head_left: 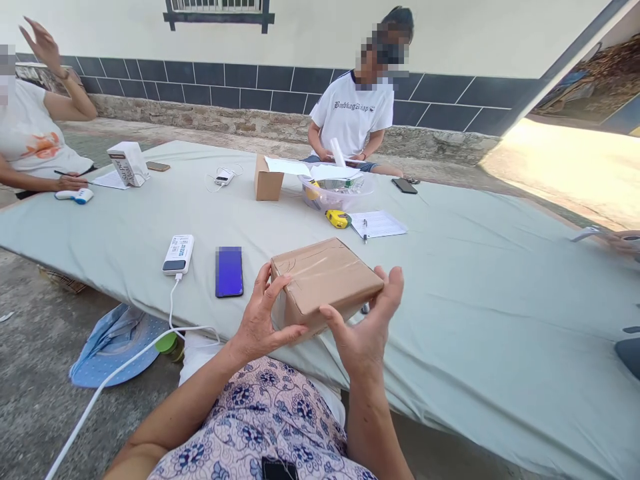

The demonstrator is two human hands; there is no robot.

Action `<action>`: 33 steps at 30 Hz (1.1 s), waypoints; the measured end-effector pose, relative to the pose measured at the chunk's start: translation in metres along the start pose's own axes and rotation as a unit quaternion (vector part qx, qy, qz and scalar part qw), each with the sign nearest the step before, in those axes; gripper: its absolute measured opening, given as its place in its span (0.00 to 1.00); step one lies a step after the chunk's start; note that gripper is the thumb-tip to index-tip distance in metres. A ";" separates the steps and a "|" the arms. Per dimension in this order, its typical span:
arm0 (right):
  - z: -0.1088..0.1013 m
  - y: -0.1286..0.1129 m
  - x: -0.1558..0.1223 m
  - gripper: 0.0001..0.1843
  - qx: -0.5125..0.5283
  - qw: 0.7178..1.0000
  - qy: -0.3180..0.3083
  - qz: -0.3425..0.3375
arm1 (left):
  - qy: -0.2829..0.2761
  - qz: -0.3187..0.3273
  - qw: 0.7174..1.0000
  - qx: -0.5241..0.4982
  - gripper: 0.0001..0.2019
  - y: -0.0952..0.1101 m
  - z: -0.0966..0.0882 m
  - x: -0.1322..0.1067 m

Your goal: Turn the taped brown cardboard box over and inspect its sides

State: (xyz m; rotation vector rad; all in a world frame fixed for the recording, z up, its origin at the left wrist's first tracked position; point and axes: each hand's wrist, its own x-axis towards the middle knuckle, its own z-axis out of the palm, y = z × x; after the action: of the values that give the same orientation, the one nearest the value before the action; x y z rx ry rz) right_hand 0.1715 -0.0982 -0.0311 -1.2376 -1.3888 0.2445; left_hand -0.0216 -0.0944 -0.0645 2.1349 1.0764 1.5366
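Note:
Between my two hands is a brown cardboard box (327, 273), its top and sides covered with shiny clear tape or film. My left hand (263, 317) grips its left side, thumb along the near lower edge and fingers at the left corner. At the right end, my right hand (367, 323) holds the box with the thumb on the near edge and fingers around the right corner. The box is slightly tilted above the near part of the table; its underside is hidden. A dark phone with a blue screen (229, 272) lies left of the box.
On the cloth-covered table (475, 300) are a white power bank (178, 255) with a cable, a yellow tape measure (338, 219), paper with a pen (380, 224), a plastic basket (337, 199) and a small carton (267, 183). People sit at the far side and left; a hand shows at right.

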 end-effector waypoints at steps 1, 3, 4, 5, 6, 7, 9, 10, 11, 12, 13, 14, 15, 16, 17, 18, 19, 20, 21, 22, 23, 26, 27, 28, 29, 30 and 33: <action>0.001 -0.003 -0.001 0.66 -0.016 1.000 -0.007 -0.008 | 0.004 0.004 1.000 0.005 0.43 0.001 0.001 0.000; 0.002 -0.007 -0.002 0.68 -0.039 0.999 -0.017 -0.015 | 0.012 0.007 1.000 0.010 0.43 0.003 0.002 0.000; 0.003 -0.008 -0.002 0.69 -0.045 0.999 -0.018 -0.015 | 0.014 0.007 1.000 0.009 0.42 0.005 0.003 0.000; 0.003 -0.009 -0.002 0.69 -0.047 0.999 -0.019 -0.012 | 0.015 0.008 1.000 0.007 0.42 0.006 0.003 0.001; 0.002 -0.008 -0.003 0.69 -0.044 0.999 -0.019 -0.007 | 0.014 0.008 1.000 0.004 0.42 0.007 0.004 0.001; 0.001 -0.008 -0.003 0.69 -0.037 0.999 -0.019 0.000 | 0.013 0.008 1.000 0.003 0.41 0.008 0.004 0.002; -0.001 -0.005 -0.002 0.67 -0.019 1.000 -0.016 0.016 | 0.012 0.007 1.000 0.000 0.41 0.009 0.004 0.002; -0.002 -0.004 -0.002 0.65 -0.008 1.000 -0.013 0.025 | 0.012 0.006 1.000 -0.001 0.41 0.010 0.003 0.002; -0.004 -0.003 -0.001 0.62 0.004 0.999 -0.007 0.033 | 0.013 0.003 1.000 -0.004 0.41 0.010 0.003 0.002; -0.006 -0.003 0.000 0.58 0.016 0.999 0.001 0.041 | 0.015 -0.001 1.000 -0.007 0.41 0.009 0.002 0.002; -0.007 -0.002 0.002 0.52 0.030 0.998 0.012 0.049 | 0.017 -0.004 1.000 -0.014 0.41 0.009 0.001 0.001; -0.009 -0.002 0.003 0.45 0.043 0.997 0.026 0.056 | 0.020 -0.007 1.000 -0.023 0.40 0.008 0.000 0.001; -0.011 -0.001 0.005 0.38 0.056 0.996 0.040 0.064 | 0.023 -0.009 0.999 -0.034 0.40 0.007 -0.001 0.000; -0.012 0.000 0.007 0.32 0.068 0.994 0.052 0.072 | 0.029 -0.011 0.998 -0.047 0.40 0.006 -0.001 -0.001; -0.014 0.000 0.009 0.28 0.079 0.992 0.063 0.078 | 0.036 -0.014 0.997 -0.061 0.39 0.005 -0.002 -0.001; -0.015 0.002 0.010 0.25 0.090 0.990 0.069 0.083 | 0.045 -0.020 0.996 -0.077 0.39 0.004 -0.002 -0.002; -0.017 0.004 0.011 0.23 0.099 0.989 0.068 0.087 | 0.057 -0.031 0.993 -0.096 0.38 0.003 -0.002 -0.002; -0.018 0.006 0.012 0.22 0.107 0.989 0.058 0.089 | 0.069 -0.046 0.989 -0.120 0.37 0.002 -0.002 -0.001; -0.019 0.009 0.013 0.21 0.112 0.989 0.040 0.090 | 0.081 -0.066 0.983 -0.150 0.37 0.001 -0.002 -0.001; -0.021 0.011 0.013 0.21 0.111 0.989 0.018 0.092 | 0.095 -0.089 0.974 -0.186 0.36 0.001 -0.002 0.001; -0.022 0.014 0.012 0.20 0.107 0.990 -0.004 0.096 | 0.110 -0.112 0.962 -0.224 0.35 0.000 -0.003 0.002; -0.025 0.021 0.010 0.20 0.095 0.989 -0.041 0.109 | 0.150 -0.165 0.921 -0.321 0.33 -0.001 -0.005 0.008; -0.025 0.023 0.010 0.20 0.097 0.988 -0.044 0.112 | 0.163 -0.179 0.908 -0.342 0.32 -0.001 -0.005 0.010; -0.026 0.025 0.009 0.20 0.101 0.987 -0.043 0.113 | 0.176 -0.194 0.896 -0.358 0.31 0.000 -0.005 0.011; -0.026 0.027 0.008 0.20 0.108 0.987 -0.043 0.112 | 0.190 -0.211 0.885 -0.370 0.31 0.000 -0.005 0.013; -0.027 0.028 0.008 0.19 0.115 0.987 -0.039 0.109 | 0.202 -0.230 0.873 -0.381 0.29 0.000 -0.005 0.014; -0.028 0.030 0.006 0.17 0.139 0.986 -0.024 0.092 | 0.226 -0.287 0.836 -0.409 0.25 0.001 -0.005 0.016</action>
State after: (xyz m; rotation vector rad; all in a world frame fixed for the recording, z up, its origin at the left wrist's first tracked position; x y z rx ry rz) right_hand 0.2107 -0.0953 -0.0423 -1.1312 -1.2330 0.5802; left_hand -0.0229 -0.0846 -0.0512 0.8032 0.8274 1.7551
